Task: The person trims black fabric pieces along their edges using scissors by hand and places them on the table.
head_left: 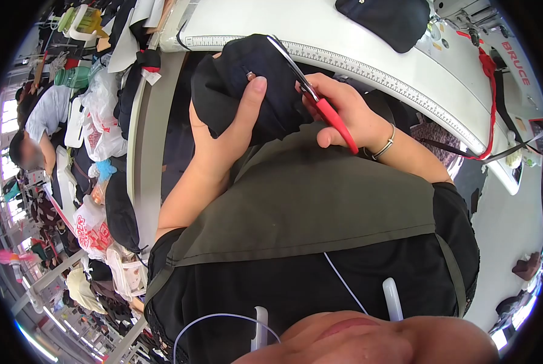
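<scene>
My left hand (232, 130) grips a dark navy and black fabric piece (274, 106), its thumb lying on top and its other fingers mostly hidden beneath. Just beyond the thumb tip, a small shiny spot shows on the cloth; I cannot make out what it is. In my right hand (344, 106) is a pair of scissors (328, 116) with red handles. Their metal blades point up and to the left, over the fabric's right side. Whether the blades touch the cloth is unclear.
Ahead lies a white sewing table (368, 45) with a ruler strip (344, 62) along its near edge. Another dark fabric piece (386, 24) rests near the sewing machine (465, 18). A red cord (493, 103) hangs at right. Plastic bags (104, 103) and a person (44, 121) are at left.
</scene>
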